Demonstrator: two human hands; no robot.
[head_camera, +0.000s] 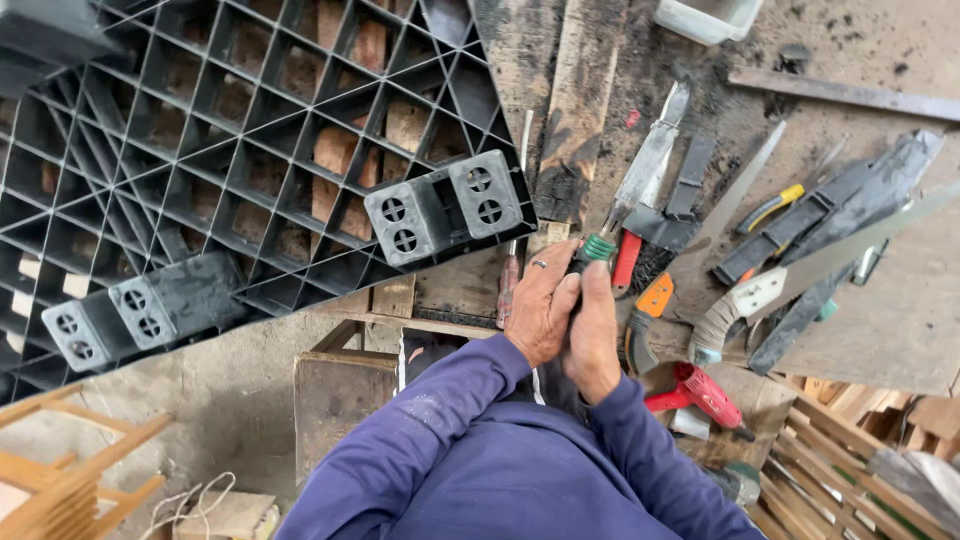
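My left hand (540, 302), with a ring on one finger, and my right hand (594, 335) are clasped together at the front edge of a scorched wooden bench (590, 90). Both close around the dark handle of a long flat-bladed tool (640, 170). Its green collar (599, 247) shows just above my fingers. The dull metal blade points up and to the right over the bench. Just left of my hands, a red-handled screwdriver (508, 285) lies on the bench.
A black plastic grid pallet (230, 130) with two square feet (445, 205) fills the upper left. To the right lie a handsaw (800, 268), yellow-handled pliers (768, 208), black strips and a red power tool (700, 390). Wooden slats (840, 450) stand at lower right.
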